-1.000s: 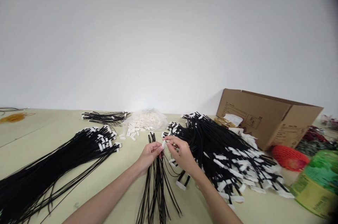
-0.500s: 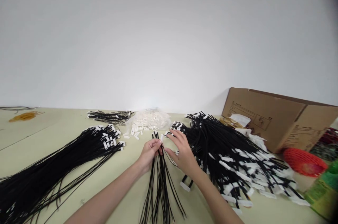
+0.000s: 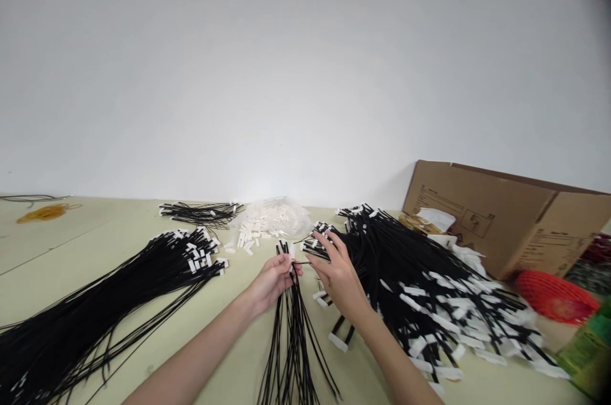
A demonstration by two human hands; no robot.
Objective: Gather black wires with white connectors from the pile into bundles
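My left hand [image 3: 277, 277] is closed around the upper end of a bundle of thin black cables [image 3: 293, 335]. A white connector [image 3: 293, 251] stands up at its fingertips, beside several dark cable ends. The rest of the bundle fans down toward me over the table. Just to the right, my right hand [image 3: 337, 271] pinches a thin black cable [image 3: 302, 262] between thumb and fingers, and the cable runs across to the left hand. Another dark strand shows by its upper fingertips. How the cable meets the connector is too small to tell.
Black cables with white ends form a long pile [image 3: 119, 290] at left and a larger pile [image 3: 396, 252] at right. Behind are a plastic bag of white connectors [image 3: 274, 217] and a small cable bundle [image 3: 200, 213]. A cardboard box [image 3: 482, 214] and red netting [image 3: 556, 297] stand right.
My right hand has shifted slightly right and down, and a cable now stretches between it and the left hand. The left hand keeps its hold on the bundle.
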